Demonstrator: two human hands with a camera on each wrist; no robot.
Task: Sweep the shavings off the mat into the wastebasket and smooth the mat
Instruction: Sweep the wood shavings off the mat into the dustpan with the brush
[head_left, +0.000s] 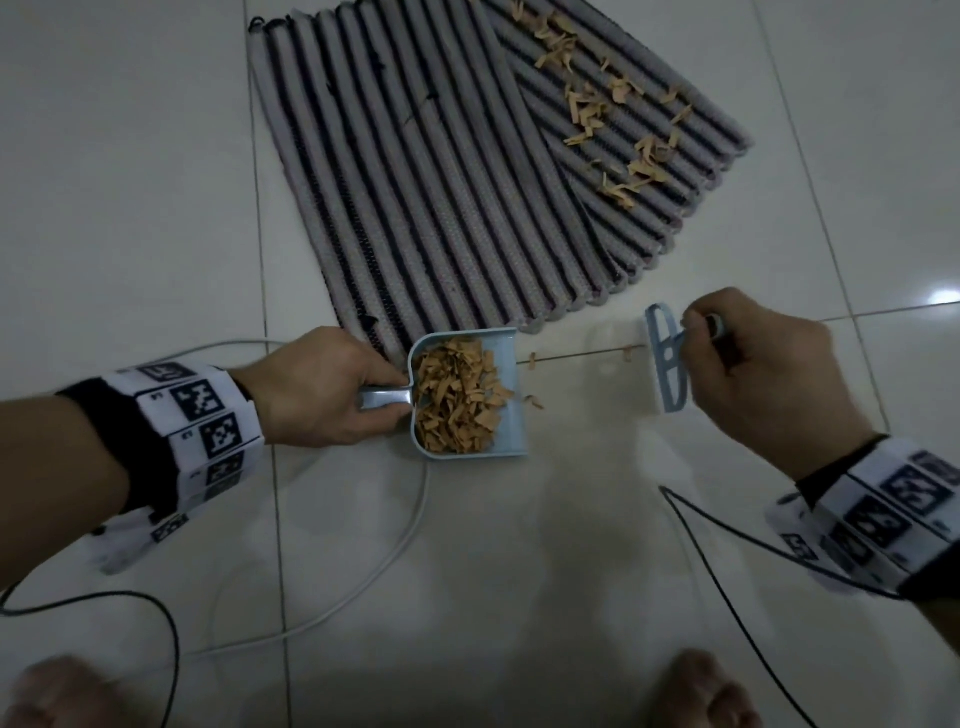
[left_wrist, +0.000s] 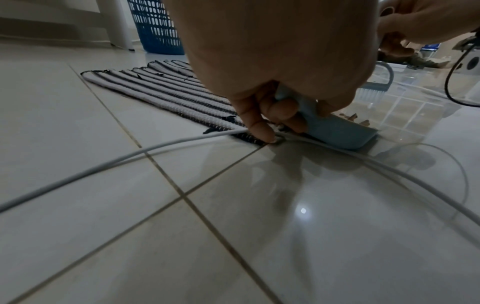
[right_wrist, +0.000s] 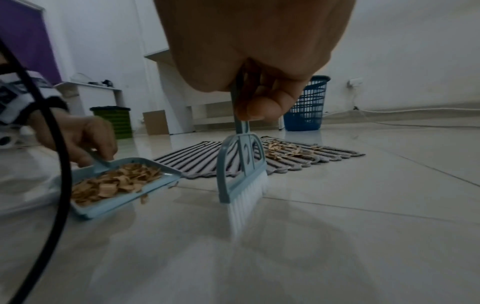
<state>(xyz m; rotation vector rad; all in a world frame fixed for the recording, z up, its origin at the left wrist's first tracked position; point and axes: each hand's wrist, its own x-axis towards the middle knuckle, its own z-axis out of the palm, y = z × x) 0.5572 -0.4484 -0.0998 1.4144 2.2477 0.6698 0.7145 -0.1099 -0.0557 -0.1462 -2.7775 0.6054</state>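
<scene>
A grey and dark striped mat (head_left: 441, 171) lies on the tile floor, its left part folded over the right. Tan shavings (head_left: 608, 109) are scattered on the exposed right part. My left hand (head_left: 332, 389) grips the handle of a light blue dustpan (head_left: 506, 436) heaped with shavings, set on the floor at the mat's near edge. My right hand (head_left: 758, 364) grips the handle of a small blue brush (head_left: 667, 364), its white bristles (right_wrist: 246, 197) on the floor right of the pan. A few loose shavings (head_left: 535, 400) lie between pan and brush. A blue wastebasket (right_wrist: 306, 105) stands beyond the mat.
A white cable (head_left: 363, 587) and a black cable (head_left: 727, 587) trail over the tiles near my arms. My bare feet (head_left: 711, 691) show at the bottom edge. A green bin (right_wrist: 114, 121), a cardboard box (right_wrist: 155, 122) and white furniture (right_wrist: 176, 98) stand by the far wall.
</scene>
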